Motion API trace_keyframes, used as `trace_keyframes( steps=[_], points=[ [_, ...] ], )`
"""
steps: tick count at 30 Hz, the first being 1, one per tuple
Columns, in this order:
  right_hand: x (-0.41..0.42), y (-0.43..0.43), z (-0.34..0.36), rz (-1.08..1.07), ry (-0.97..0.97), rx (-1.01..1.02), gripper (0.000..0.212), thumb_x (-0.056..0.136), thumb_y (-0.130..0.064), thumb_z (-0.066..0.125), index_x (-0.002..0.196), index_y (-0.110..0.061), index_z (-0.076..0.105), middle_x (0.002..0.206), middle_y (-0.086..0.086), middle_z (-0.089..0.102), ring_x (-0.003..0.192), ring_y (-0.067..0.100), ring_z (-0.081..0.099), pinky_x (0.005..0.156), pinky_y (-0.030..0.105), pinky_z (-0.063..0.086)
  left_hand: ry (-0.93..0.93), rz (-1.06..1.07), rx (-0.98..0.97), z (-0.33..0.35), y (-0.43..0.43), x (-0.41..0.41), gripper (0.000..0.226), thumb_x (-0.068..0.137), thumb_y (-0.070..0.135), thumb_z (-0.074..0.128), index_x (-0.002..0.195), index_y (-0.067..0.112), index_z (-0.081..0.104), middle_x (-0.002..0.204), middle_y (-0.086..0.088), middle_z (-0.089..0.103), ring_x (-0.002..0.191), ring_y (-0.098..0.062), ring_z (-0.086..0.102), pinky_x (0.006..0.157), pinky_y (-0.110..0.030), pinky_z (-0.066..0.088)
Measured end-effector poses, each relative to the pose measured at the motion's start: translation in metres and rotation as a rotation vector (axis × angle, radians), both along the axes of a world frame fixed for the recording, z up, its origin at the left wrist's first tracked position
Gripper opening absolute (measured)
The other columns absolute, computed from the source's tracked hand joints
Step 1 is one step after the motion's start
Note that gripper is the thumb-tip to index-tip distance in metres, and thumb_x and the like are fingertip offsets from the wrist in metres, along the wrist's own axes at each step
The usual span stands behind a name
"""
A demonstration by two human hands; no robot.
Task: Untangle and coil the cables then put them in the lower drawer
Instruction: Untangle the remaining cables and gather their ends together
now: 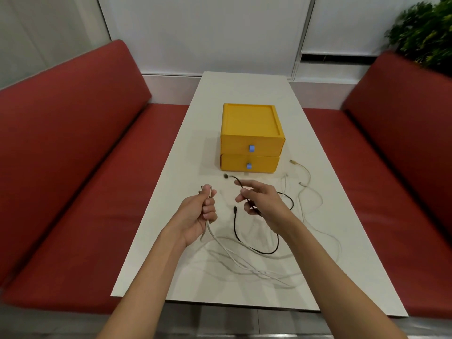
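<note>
Left hand (pixel 200 211) grips a thin white cable (pixel 212 234) and right hand (pixel 259 204) loosely pinches a thin black cable (pixel 235 226), held apart, seemingly to untangle them.

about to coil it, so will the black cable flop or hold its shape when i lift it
Probably floppy: the black cable sags in a loose loop from the right hand to the table. Likely light, being thin. It may drag the white cable, which it seems to cross.
</note>
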State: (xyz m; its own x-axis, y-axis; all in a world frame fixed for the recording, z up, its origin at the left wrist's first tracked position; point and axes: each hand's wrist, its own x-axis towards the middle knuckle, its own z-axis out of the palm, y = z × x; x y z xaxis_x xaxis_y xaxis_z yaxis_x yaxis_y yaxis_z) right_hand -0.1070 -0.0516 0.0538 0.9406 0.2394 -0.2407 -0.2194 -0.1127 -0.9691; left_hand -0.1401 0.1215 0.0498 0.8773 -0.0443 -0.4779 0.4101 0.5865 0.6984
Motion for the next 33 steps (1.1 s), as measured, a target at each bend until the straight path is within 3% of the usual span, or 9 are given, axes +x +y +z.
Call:
trace_keyframes(
  steps=[3, 6, 11, 20, 24, 26, 28, 31, 33],
  points=[
    [-0.017, -0.004, 0.014, 0.080, -0.136, 0.035, 0.029, 0.096, -0.013, 0.053, 0.118, -0.026, 0.065, 0.082, 0.004, 0.071, 0.060, 0.013, 0.054, 0.063, 0.024, 0.046, -0.014, 0.040, -0.011, 0.004, -0.003, 0.003, 0.022, 0.100, 0.026, 0.047, 0.090, 0.007, 0.052, 0.070, -0.004, 0.057, 0.043, -0.005, 0.048, 0.041, -0.015, 0.041],
    [-0.034, -0.008, 0.013, 0.146, -0.184, -0.004, 0.030, 0.095, -0.010, 0.054, 0.117, -0.027, 0.066, 0.079, 0.004, 0.072, 0.063, 0.015, 0.054, 0.066, 0.026, 0.046, -0.043, 0.067, -0.059, 0.007, -0.006, 0.003, 0.021, 0.102, 0.023, 0.042, 0.096, 0.005, 0.048, 0.093, -0.021, 0.069, 0.066, -0.018, 0.072, 0.059, -0.022, 0.058],
    [-0.046, -0.005, -0.002, 0.167, -0.149, -0.052, 0.031, 0.095, -0.006, 0.053, 0.115, -0.025, 0.068, 0.074, 0.002, 0.070, 0.063, 0.018, 0.051, 0.064, 0.028, 0.044, -0.091, 0.075, -0.061, 0.008, -0.010, 0.005, 0.021, 0.102, 0.024, 0.039, 0.093, 0.009, 0.050, 0.101, -0.018, 0.072, 0.086, -0.019, 0.073, 0.079, -0.031, 0.058],
    [-0.055, -0.005, -0.010, 0.207, -0.169, -0.129, 0.032, 0.094, -0.013, 0.053, 0.113, -0.032, 0.070, 0.067, -0.004, 0.066, 0.067, 0.025, 0.038, 0.065, 0.036, 0.034, -0.104, 0.073, -0.150, 0.013, -0.013, 0.005, 0.025, 0.101, 0.023, 0.041, 0.099, 0.005, 0.058, 0.089, -0.007, 0.072, 0.078, -0.014, 0.072, 0.069, -0.024, 0.057],
    [-0.059, -0.006, -0.007, 0.240, -0.180, -0.190, 0.027, 0.093, -0.017, 0.056, 0.109, -0.032, 0.072, 0.065, -0.004, 0.063, 0.065, 0.015, 0.047, 0.065, 0.021, 0.039, -0.086, 0.084, -0.180, 0.015, -0.014, 0.001, 0.023, 0.101, 0.021, 0.042, 0.100, 0.004, 0.058, 0.066, 0.001, 0.059, 0.061, -0.009, 0.066, 0.056, -0.021, 0.056],
    [-0.059, -0.008, -0.005, 0.273, -0.213, -0.251, 0.021, 0.090, -0.019, 0.060, 0.102, -0.029, 0.074, 0.069, -0.003, 0.066, 0.065, 0.008, 0.054, 0.065, 0.016, 0.042, -0.076, 0.064, -0.169, 0.017, -0.012, -0.002, 0.023, 0.101, 0.023, 0.043, 0.101, 0.005, 0.057, 0.061, 0.003, 0.052, 0.046, -0.003, 0.051, 0.044, -0.015, 0.045],
    [-0.051, -0.016, -0.005, 0.265, -0.347, -0.411, 0.018, 0.088, -0.015, 0.062, 0.096, -0.025, 0.075, 0.076, -0.010, 0.069, 0.067, 0.004, 0.057, 0.068, 0.015, 0.042, -0.086, 0.023, -0.114, 0.018, -0.010, -0.005, 0.022, 0.101, 0.023, 0.044, 0.100, 0.005, 0.057, 0.059, 0.005, 0.047, 0.037, -0.001, 0.036, 0.038, -0.012, 0.031],
    [-0.027, -0.039, -0.004, 0.156, -0.635, -0.699, 0.021, 0.087, -0.008, 0.062, 0.094, -0.023, 0.075, 0.083, -0.015, 0.065, 0.079, 0.003, 0.053, 0.076, 0.024, 0.040, -0.109, -0.035, -0.082, 0.019, -0.004, -0.012, 0.022, 0.100, 0.023, 0.044, 0.100, 0.005, 0.057, 0.058, 0.006, 0.045, 0.034, -0.002, 0.030, 0.036, -0.011, 0.024],
    [-0.007, -0.058, 0.001, 0.063, -0.769, -0.795, 0.021, 0.086, -0.006, 0.064, 0.093, -0.023, 0.075, 0.089, -0.008, 0.067, 0.084, 0.016, 0.053, 0.078, 0.034, 0.042, -0.116, -0.066, -0.068, 0.018, 0.000, -0.016, 0.022, 0.100, 0.023, 0.045, 0.100, 0.004, 0.057, 0.058, 0.007, 0.043, 0.033, -0.001, 0.028, 0.035, -0.011, 0.024]
  ],
)
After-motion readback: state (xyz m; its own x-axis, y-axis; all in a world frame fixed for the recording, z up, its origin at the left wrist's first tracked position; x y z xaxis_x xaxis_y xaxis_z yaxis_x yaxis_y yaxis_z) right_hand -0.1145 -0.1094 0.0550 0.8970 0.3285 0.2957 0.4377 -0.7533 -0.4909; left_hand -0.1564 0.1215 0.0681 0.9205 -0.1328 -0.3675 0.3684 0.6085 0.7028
